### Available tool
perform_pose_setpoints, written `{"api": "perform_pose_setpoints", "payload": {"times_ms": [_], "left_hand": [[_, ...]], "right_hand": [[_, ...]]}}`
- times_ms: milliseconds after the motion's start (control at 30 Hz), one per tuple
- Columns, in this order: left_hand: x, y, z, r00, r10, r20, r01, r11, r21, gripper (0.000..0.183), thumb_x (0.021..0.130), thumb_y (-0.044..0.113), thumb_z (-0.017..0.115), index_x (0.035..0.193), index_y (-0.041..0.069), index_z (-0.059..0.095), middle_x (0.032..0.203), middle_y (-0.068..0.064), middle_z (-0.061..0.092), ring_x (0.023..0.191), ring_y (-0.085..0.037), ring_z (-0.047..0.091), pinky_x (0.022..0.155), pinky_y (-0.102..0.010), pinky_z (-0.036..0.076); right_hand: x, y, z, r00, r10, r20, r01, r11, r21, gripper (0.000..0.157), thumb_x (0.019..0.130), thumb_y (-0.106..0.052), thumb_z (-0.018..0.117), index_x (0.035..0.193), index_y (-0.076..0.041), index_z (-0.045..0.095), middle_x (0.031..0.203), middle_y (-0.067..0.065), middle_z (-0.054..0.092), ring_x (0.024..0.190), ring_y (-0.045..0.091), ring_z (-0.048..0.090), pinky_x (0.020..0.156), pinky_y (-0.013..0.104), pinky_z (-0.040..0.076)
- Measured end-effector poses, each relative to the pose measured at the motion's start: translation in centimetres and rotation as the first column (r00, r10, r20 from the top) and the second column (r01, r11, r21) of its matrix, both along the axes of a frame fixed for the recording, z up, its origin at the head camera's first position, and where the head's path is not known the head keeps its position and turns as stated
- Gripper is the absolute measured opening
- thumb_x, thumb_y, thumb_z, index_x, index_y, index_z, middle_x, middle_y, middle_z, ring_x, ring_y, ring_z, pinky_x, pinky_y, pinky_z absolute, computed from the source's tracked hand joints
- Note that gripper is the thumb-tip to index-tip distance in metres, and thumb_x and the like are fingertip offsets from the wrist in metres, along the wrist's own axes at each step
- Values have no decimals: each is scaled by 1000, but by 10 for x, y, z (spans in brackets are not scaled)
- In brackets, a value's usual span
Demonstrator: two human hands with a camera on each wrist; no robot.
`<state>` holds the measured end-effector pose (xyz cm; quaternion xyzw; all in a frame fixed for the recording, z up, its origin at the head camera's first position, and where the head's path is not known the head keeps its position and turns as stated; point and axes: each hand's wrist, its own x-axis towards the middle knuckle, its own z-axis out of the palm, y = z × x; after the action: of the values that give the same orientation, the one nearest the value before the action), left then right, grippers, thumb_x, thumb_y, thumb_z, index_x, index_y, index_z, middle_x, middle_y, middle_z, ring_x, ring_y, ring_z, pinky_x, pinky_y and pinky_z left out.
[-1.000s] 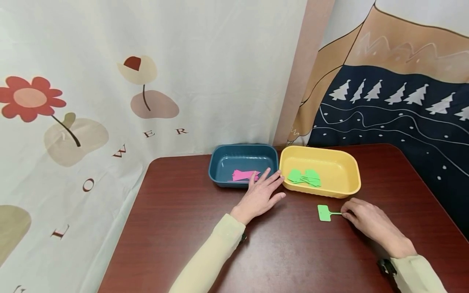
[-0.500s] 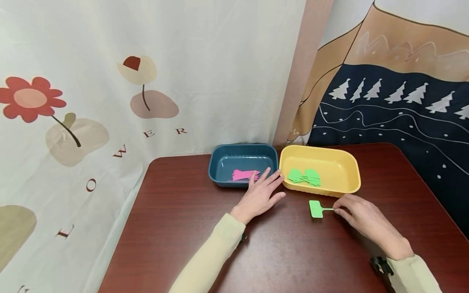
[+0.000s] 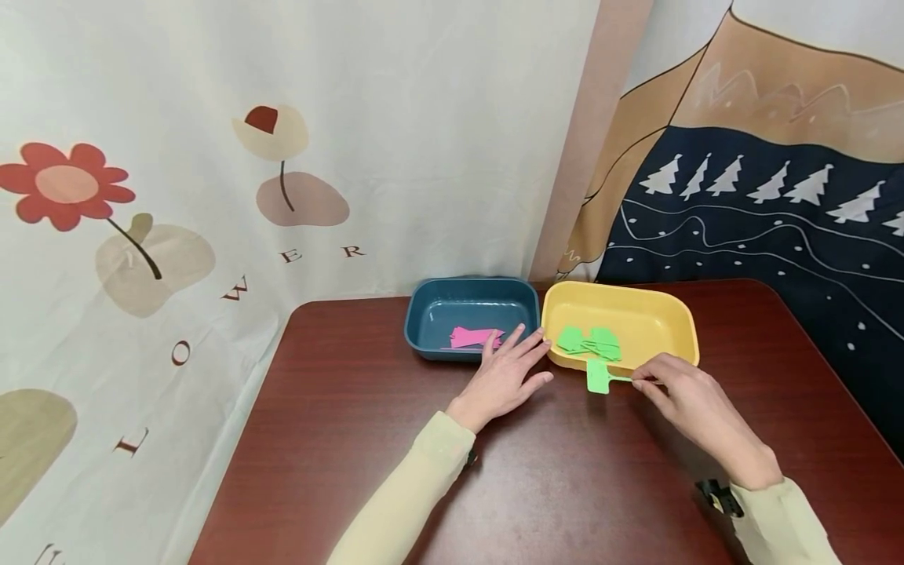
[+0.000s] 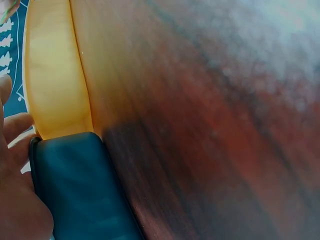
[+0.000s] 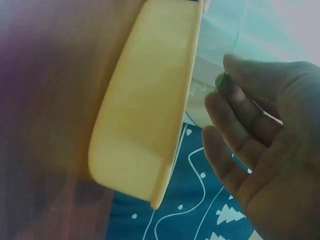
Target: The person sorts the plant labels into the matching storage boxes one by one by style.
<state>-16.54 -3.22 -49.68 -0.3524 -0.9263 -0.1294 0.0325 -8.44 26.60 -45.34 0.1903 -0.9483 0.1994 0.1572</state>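
My right hand (image 3: 695,408) pinches the thin tail of a green plastic tag (image 3: 597,377), whose flat square end hangs off to the left, just in front of the yellow tray (image 3: 664,337). In the right wrist view, thumb and fingertips meet on a sliver of the green tag (image 5: 221,80) beside the tray's rim. Several green tags (image 3: 600,344) lie in the yellow tray. Fingers spread, my left hand (image 3: 497,384) rests across the near rims where the two trays meet. The dark blue tray (image 3: 431,318) contains pink tags (image 3: 472,337), partly covered by that hand.
Both trays stand side by side at the back of a dark red-brown table (image 3: 339,408). Right behind them hangs a printed curtain (image 3: 438,157). The right table edge (image 3: 833,361) runs past the yellow tray.
My right hand has carried the green tag leftward and up from the table to the yellow tray's front rim. The left hand stays in place.
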Motion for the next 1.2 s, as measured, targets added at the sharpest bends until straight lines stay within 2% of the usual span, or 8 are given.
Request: {"api": "perform_pose_setpoints", "payload": {"times_ms": [200, 433, 867, 1067, 1200], "left_hand": [[-1, 0, -1, 1000, -2, -12, 2, 1000, 3, 62, 107, 57, 44, 158, 24, 45, 168, 6, 30, 157, -27, 23, 121, -63, 16], [-1, 0, -4, 1000, -15, -22, 15, 1000, -11, 62, 107, 57, 45, 159, 23, 44, 168, 5, 30, 156, -28, 24, 120, -62, 17], [3, -1, -4, 999, -28, -29, 27, 999, -36, 63, 107, 57, 43, 160, 23, 42, 168, 6, 28, 156, -26, 25, 121, -59, 19], [3, -2, -2, 999, -28, -33, 26, 999, -45, 63, 107, 57, 43, 160, 23, 43, 168, 6, 29, 156, -25, 25, 121, -58, 19], [2, -2, 0, 999, -27, -40, 25, 998, -51, 62, 107, 56, 43, 160, 23, 43, 168, 6, 29, 156, -24, 25, 121, -58, 19]], "right_hand": [[-15, -5, 4, 999, -45, 2, 45, 998, -33, 16, 84, -3, 84, 95, -9, 74, 93, 4, 67, 82, 20, 60, 72, 46, 57], [-35, -4, 3, 996, -86, 23, 86, 996, 6, 11, 88, -4, 80, 98, -4, 74, 96, 11, 68, 88, 28, 62, 75, 51, 56], [-68, -2, -1, 981, -99, 168, 87, 993, 75, 11, 92, -5, 74, 100, 2, 75, 96, 16, 70, 88, 32, 63, 83, 53, 54], [-78, -5, -2, 951, -96, 294, 74, 993, 87, 8, 93, -4, 68, 96, -1, 74, 90, 12, 66, 83, 29, 58, 80, 49, 52], [-83, -6, -2, 938, -77, 337, 44, 994, 103, 5, 92, -5, 68, 89, -7, 72, 83, 5, 61, 78, 25, 55, 74, 42, 47]]}}
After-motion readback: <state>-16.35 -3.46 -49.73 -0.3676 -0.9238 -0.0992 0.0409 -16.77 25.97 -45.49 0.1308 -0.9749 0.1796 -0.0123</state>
